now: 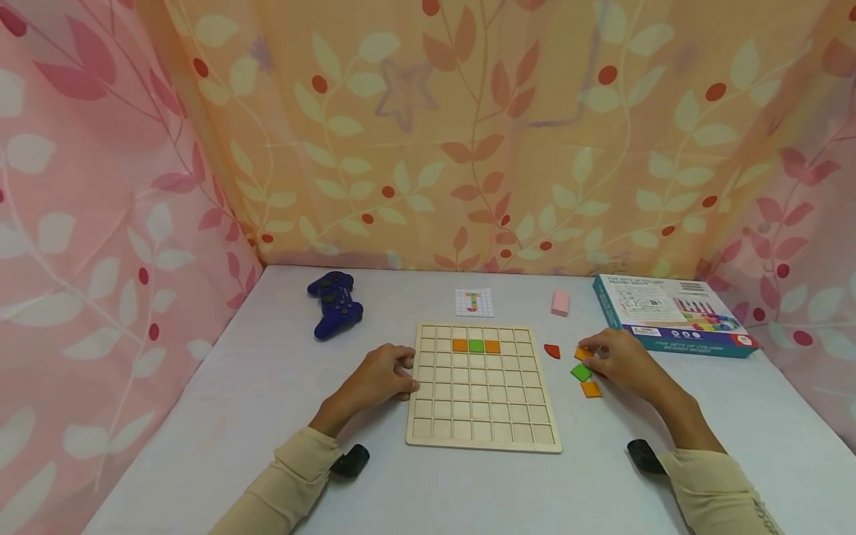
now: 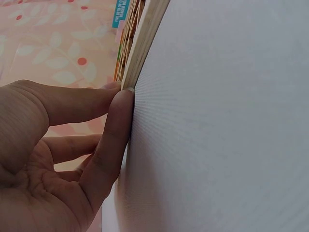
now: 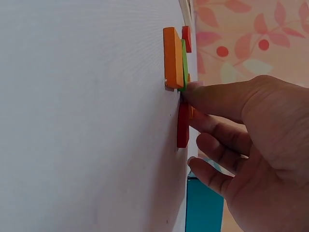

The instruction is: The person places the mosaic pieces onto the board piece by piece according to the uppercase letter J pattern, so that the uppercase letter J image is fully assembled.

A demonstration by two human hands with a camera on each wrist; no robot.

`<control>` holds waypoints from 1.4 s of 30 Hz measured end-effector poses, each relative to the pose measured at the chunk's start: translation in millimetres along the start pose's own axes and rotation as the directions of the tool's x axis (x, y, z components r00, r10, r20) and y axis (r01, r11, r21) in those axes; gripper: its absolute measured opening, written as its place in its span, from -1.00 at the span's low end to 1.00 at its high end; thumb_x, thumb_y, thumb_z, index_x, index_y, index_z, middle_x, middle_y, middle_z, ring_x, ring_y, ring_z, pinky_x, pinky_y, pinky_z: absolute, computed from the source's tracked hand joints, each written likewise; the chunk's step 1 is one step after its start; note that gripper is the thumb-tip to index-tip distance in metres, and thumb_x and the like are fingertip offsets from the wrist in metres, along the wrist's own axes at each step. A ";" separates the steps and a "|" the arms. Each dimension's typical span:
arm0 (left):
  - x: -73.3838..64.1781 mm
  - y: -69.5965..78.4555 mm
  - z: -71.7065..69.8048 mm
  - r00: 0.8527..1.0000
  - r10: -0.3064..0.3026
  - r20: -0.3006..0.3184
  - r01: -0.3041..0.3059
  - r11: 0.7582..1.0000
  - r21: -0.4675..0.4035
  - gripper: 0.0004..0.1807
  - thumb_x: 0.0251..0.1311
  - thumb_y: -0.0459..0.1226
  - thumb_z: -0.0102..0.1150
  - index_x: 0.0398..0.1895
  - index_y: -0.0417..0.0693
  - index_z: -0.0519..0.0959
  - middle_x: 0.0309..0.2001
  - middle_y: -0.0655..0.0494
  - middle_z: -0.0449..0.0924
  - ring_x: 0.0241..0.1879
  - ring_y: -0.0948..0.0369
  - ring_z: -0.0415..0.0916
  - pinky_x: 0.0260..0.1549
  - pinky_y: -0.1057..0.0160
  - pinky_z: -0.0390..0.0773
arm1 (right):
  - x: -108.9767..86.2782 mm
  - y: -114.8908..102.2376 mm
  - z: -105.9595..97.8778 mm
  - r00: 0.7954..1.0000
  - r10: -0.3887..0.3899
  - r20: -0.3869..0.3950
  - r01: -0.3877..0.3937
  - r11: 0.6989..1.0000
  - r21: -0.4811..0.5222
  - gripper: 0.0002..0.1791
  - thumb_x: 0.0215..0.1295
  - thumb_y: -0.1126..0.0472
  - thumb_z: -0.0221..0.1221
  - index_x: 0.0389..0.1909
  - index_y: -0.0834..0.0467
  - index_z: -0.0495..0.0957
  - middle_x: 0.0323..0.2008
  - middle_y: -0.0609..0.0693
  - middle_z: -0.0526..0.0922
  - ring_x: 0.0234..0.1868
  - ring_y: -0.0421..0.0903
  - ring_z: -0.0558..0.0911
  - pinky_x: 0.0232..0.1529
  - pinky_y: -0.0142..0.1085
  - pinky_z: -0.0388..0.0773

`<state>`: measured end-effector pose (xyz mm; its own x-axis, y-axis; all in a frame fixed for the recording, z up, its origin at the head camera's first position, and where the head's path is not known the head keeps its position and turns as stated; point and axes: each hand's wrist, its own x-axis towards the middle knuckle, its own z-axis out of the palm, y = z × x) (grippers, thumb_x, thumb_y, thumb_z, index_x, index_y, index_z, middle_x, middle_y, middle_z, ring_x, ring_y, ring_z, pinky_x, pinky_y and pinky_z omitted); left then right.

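Note:
A wooden grid board [image 1: 481,394] lies on the table. In its second row from the back sit an orange tile [image 1: 460,345], a green tile [image 1: 475,345] and another orange tile [image 1: 492,346]. My left hand [image 1: 380,377] pinches the board's left edge between thumb and finger, as the left wrist view confirms. To the right of the board, my right hand [image 1: 622,360] holds a loose orange tile [image 1: 583,354] between thumb and index finger. Close by lie a green tile [image 1: 580,372], an orange tile [image 1: 591,389] and a red quarter-round piece [image 1: 551,351]. A red piece [image 3: 183,125] shows under the right hand.
Behind the board lies a small pattern card [image 1: 473,302] with a coloured J-like shape on a grid. A pink block [image 1: 560,302] and a teal-edged box [image 1: 675,316] are at the back right, a blue game controller [image 1: 335,305] at the back left. Patterned curtains surround the table.

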<state>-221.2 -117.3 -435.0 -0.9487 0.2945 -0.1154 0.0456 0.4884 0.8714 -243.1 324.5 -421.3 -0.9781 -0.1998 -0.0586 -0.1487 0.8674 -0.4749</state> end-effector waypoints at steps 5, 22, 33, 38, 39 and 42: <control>-0.4 1.1 0.2 1.000 -0.012 -0.007 0.012 1.000 0.005 -0.31 0.17 -0.50 0.48 0.39 -0.42 0.48 0.00 -0.07 0.58 -0.31 0.23 0.63 -0.36 0.28 0.79 | -0.6 -2.5 -1.0 1.000 0.009 0.003 -0.009 1.000 0.008 -0.61 0.40 0.27 0.35 0.17 0.36 0.69 -0.04 0.22 0.73 -0.06 0.08 0.58 0.00 -0.07 0.78; 0.2 0.1 -0.6 1.000 0.005 -0.005 -0.005 1.000 -0.005 -0.32 0.16 -0.51 0.47 0.38 -0.44 0.48 0.00 -0.09 0.58 -0.34 0.23 0.64 -0.38 0.29 0.79 | 6.5 -40.1 10.7 0.996 -0.093 -0.007 0.094 0.995 0.025 -0.65 0.38 0.21 0.35 0.13 0.23 0.74 0.04 0.17 0.70 0.17 0.20 0.48 0.19 0.19 0.63; 0.9 0.5 0.1 1.000 0.002 -0.006 -0.002 1.000 0.000 -0.31 0.16 -0.51 0.47 0.39 -0.44 0.48 0.02 -0.08 0.58 -0.28 0.23 0.64 -0.37 0.27 0.79 | 21.1 -71.1 27.5 0.983 -0.184 0.024 0.183 0.983 0.033 -0.67 0.37 0.21 0.39 0.11 0.19 0.74 -0.03 0.07 0.68 0.07 0.08 0.44 0.03 -0.12 0.52; 0.3 0.9 0.0 1.000 -0.003 -0.004 0.003 1.000 -0.010 -0.31 0.16 -0.52 0.47 0.39 -0.44 0.48 0.03 -0.09 0.59 -0.28 0.22 0.64 -0.37 0.27 0.80 | 28.8 -86.0 36.9 0.978 -0.199 0.057 0.197 0.980 0.038 -0.67 0.37 0.17 0.40 0.10 0.17 0.75 0.01 0.05 0.69 0.08 0.06 0.45 0.04 -0.14 0.52; 0.2 1.0 -0.1 1.000 -0.003 -0.004 0.003 1.000 -0.010 -0.31 0.16 -0.52 0.47 0.39 -0.44 0.48 0.02 -0.09 0.59 -0.28 0.22 0.64 -0.37 0.27 0.80 | 30.0 -88.9 38.7 0.978 -0.200 0.062 0.197 0.979 0.044 -0.67 0.38 0.17 0.40 0.11 0.16 0.75 0.02 0.05 0.69 0.08 0.05 0.45 0.06 -0.14 0.53; 0.5 0.4 0.1 1.000 -0.006 -0.005 0.005 1.000 -0.009 -0.31 0.16 -0.52 0.47 0.39 -0.44 0.48 0.02 -0.09 0.59 -0.29 0.22 0.64 -0.37 0.27 0.80 | 33.0 -96.6 43.7 0.973 -0.219 0.070 0.214 0.975 0.062 -0.66 0.38 0.16 0.40 0.12 0.17 0.75 0.03 0.05 0.69 0.09 0.06 0.45 0.07 -0.12 0.56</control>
<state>-221.6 -116.9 -434.7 -0.9505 0.2874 -0.1177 0.0375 0.4822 0.8752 -254.6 214.2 -415.7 -0.9092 -0.4160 -0.0148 -0.3456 0.7742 -0.5303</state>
